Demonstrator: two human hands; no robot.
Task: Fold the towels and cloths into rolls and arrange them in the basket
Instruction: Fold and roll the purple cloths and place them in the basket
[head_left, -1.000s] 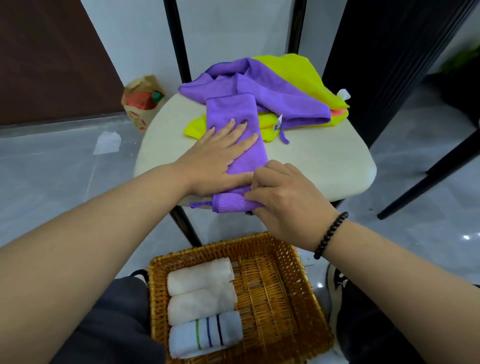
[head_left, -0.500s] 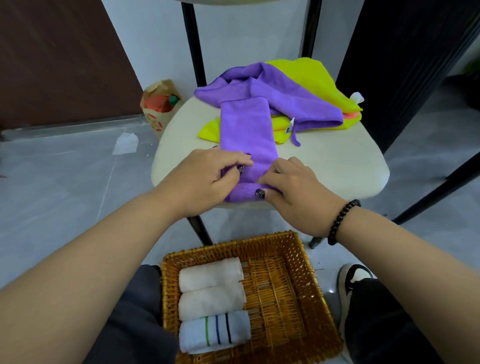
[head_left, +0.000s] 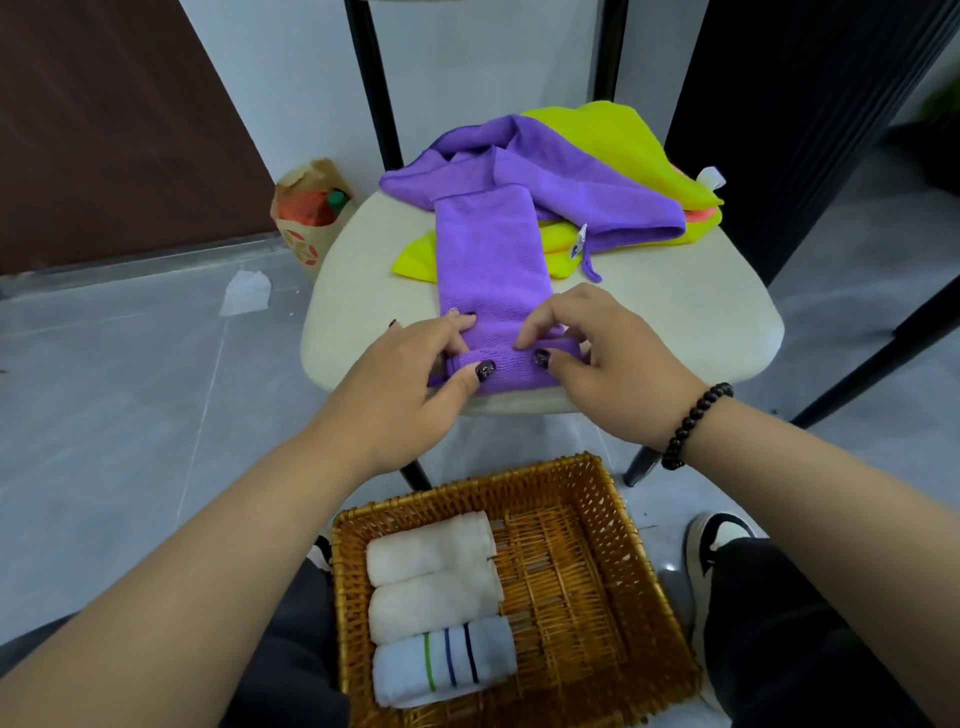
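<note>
Bottom centre: wicker basket (head_left: 613, 597) holding three finished rolls (head_left: 434, 587) along its left side. Centre: left hand (head_left: 410, 384) and right hand (head_left: 597, 364), fingers curled, pinch the started roll at the near end of the folded purple cloth (head_left: 488, 260) on the chair seat (head_left: 691, 312). Risk: the roll sits at the seat's front edge; uneven pressure may cone or loosen it, or let it slip off. Upper centre: unfolded purple and yellow cloths (head_left: 597, 171) touch the strip's far end and could snag it.
</note>
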